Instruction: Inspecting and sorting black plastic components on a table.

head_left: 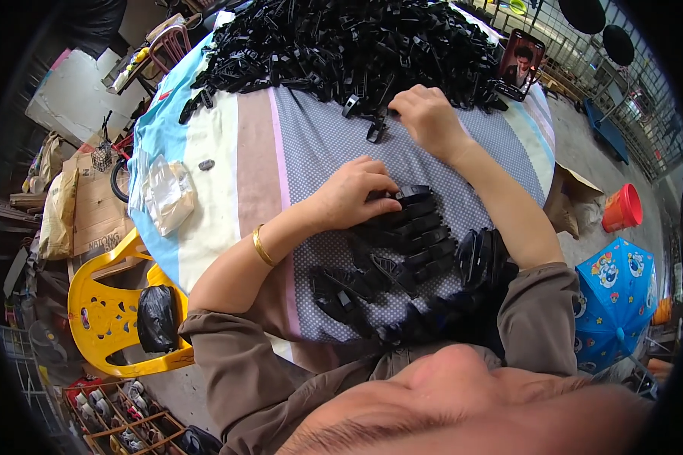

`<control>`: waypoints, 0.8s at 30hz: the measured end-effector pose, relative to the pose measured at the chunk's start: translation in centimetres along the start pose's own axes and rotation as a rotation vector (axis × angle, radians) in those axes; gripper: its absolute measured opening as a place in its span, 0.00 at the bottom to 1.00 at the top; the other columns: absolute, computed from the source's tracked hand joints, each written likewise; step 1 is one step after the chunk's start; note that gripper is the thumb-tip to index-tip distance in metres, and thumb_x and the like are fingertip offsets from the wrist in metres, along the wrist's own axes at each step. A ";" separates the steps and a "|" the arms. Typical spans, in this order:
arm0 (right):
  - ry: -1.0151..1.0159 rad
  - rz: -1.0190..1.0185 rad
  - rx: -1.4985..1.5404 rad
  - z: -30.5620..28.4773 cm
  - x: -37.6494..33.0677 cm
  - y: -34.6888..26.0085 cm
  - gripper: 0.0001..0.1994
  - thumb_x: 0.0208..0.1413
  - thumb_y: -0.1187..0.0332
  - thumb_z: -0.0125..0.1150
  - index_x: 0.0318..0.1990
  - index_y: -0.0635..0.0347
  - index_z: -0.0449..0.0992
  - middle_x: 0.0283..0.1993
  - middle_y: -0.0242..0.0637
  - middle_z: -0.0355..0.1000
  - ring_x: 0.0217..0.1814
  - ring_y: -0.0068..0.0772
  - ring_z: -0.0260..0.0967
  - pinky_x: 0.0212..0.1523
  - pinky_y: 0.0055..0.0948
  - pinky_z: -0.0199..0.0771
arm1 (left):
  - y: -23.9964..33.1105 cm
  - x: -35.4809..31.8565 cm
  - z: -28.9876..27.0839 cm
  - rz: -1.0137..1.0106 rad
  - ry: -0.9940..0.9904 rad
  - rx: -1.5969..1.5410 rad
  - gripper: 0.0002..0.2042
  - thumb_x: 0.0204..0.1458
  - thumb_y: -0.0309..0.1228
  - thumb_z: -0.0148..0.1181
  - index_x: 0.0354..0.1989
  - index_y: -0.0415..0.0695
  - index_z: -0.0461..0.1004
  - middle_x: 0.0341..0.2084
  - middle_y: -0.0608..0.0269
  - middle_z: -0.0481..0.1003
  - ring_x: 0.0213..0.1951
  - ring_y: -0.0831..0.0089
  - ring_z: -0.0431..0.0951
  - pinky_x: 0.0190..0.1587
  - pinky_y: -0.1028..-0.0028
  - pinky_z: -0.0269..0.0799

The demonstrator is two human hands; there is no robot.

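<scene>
The black clips [357, 45] heaped at the far side of the tablecloth [228, 152] look like hard plastic, a little glossy. The tablecloth itself is matt woven fabric, striped and dotted. On its left part lies a clear, shiny plastic bag [167, 193]. Left of the tablecloth, the yellow chair [102, 318] is smooth moulded plastic.

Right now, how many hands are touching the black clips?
2. The left hand presses on the lined-up row of black clips near the person. The right hand reaches into the edge of the big pile of black clips farther up the table.
</scene>
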State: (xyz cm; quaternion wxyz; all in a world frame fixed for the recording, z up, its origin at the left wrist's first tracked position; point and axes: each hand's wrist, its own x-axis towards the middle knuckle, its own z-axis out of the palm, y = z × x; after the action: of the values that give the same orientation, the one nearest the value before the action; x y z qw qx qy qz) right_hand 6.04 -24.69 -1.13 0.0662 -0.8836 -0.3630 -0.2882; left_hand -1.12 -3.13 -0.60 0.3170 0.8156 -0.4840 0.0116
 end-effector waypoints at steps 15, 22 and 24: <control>0.068 0.008 0.426 1.2 0.3 -2.3 0.16 0.47 0.74 0.57 0.46 0.61 0.76 0.50 0.39 0.71 0.52 0.42 0.65 0.53 0.34 0.68 | -2.0 -0.7 -1.4 -0.421 0.351 0.175 0.15 0.49 0.28 0.59 0.44 0.36 0.73 0.36 0.48 0.70 0.39 0.56 0.72 0.43 0.66 0.68; -0.002 0.041 0.312 -0.1 -0.3 -2.0 0.20 0.43 0.74 0.61 0.48 0.60 0.74 0.36 0.37 0.72 0.39 0.37 0.69 0.42 0.32 0.72 | -1.6 -0.9 -0.8 -0.381 0.153 0.339 0.15 0.49 0.30 0.59 0.45 0.39 0.74 0.37 0.51 0.68 0.45 0.55 0.66 0.50 0.64 0.63; 0.029 0.167 0.521 -1.0 -0.5 -2.1 0.20 0.44 0.76 0.61 0.49 0.61 0.73 0.36 0.35 0.72 0.38 0.32 0.70 0.41 0.29 0.73 | -1.8 -0.9 -1.1 -0.369 0.168 0.318 0.16 0.48 0.30 0.61 0.45 0.39 0.74 0.37 0.51 0.69 0.44 0.55 0.67 0.50 0.64 0.64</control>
State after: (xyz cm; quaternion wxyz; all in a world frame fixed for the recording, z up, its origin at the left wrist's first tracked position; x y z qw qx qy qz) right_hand 3.86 -23.76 -0.80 0.3202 -0.8594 -0.3498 -0.1911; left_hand 0.13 -1.22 -0.94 0.2208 0.9258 -0.2911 0.0971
